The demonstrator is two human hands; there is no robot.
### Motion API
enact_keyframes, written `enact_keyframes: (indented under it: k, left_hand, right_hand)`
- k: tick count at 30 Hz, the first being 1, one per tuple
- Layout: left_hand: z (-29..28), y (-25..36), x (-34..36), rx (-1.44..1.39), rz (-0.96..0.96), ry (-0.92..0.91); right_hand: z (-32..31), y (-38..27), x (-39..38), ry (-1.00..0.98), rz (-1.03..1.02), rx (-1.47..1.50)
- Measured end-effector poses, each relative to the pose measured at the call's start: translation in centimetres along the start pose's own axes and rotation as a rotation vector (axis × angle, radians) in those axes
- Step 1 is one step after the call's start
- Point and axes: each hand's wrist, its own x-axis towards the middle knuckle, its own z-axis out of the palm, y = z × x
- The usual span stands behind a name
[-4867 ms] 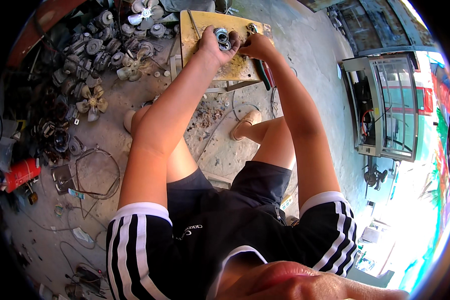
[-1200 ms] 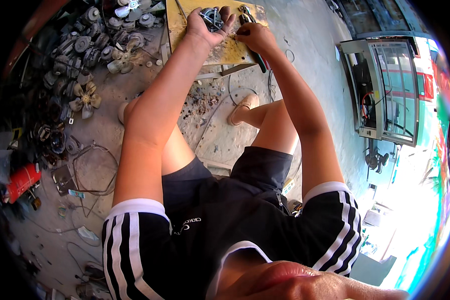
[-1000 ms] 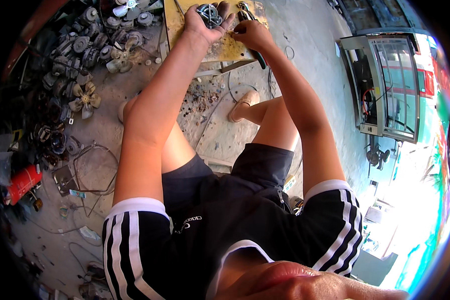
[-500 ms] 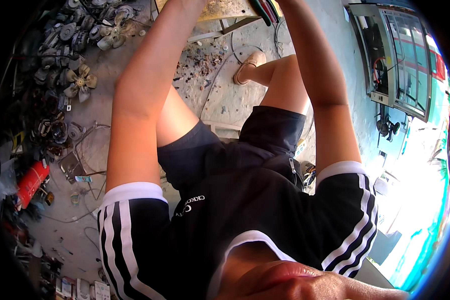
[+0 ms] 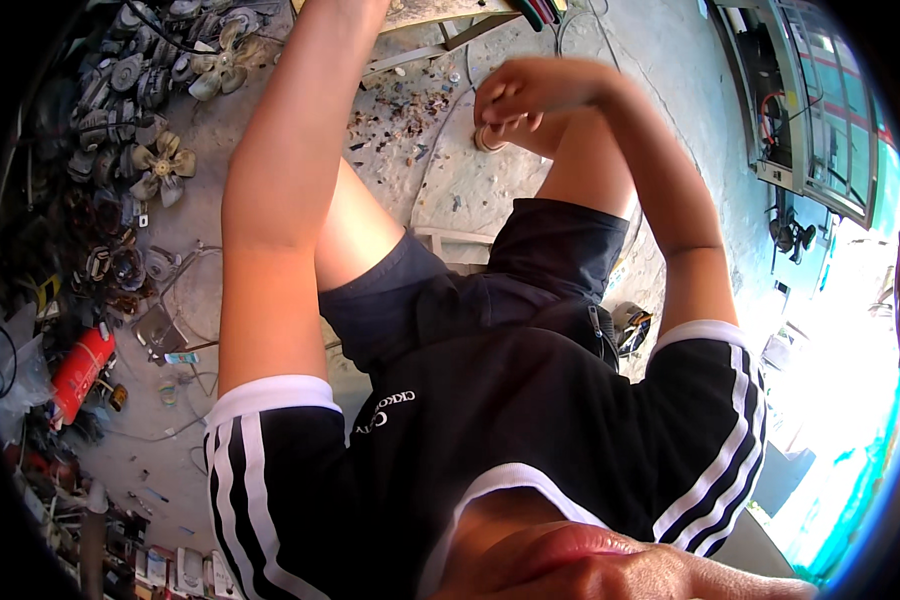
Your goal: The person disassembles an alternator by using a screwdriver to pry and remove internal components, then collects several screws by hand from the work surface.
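My right hand (image 5: pixel 542 88) hovers in front of my right knee, over the floor and short of the workbench (image 5: pixel 440 14). Its fingers are loosely bent with the tips apart, and I see nothing held in them. My left forearm (image 5: pixel 315 110) stretches up past the picture's top edge near the bench's left side, so the left hand itself is out of sight. Dark green and red tool handles (image 5: pixel 538 12) jut over the bench's near right edge; what tools they belong to is cut off.
A heap of motor parts (image 5: pixel 130 75) and a fan blade (image 5: pixel 162 165) lie on the left floor. A red cylinder (image 5: pixel 82 372) lies lower left. Cables and dark debris (image 5: pixel 410 115) litter the floor below the bench. A glass-sided metal cabinet (image 5: pixel 820 110) stands at the right.
My right hand has come back from beyond the top edge to above my right knee, its elbow bending. The left arm has shifted only slightly. The view has moved a little.
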Motion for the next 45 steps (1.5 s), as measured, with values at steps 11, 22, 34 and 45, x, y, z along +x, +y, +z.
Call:
enact_keyframes:
  k: [11,22,34,45]
  left_hand:
    - [3.3,-3.0,-7.2,0.066,-0.129,-0.138]
    - [4.4,-2.2,-7.2,-0.081,-0.26,0.065]
    - [4.8,-1.7,-6.7,-0.049,-0.216,0.215]
    - [3.5,-2.1,-5.8,-0.063,-0.248,0.167]
  right_hand:
    - [4.2,34.8,16.9,0.588,0.712,-0.084]
    - [12.0,43.6,25.1,1.179,0.832,0.388]
    - [12.2,43.0,24.7,1.008,0.821,0.439]
    - [10.3,46.0,29.0,1.139,0.856,0.297]
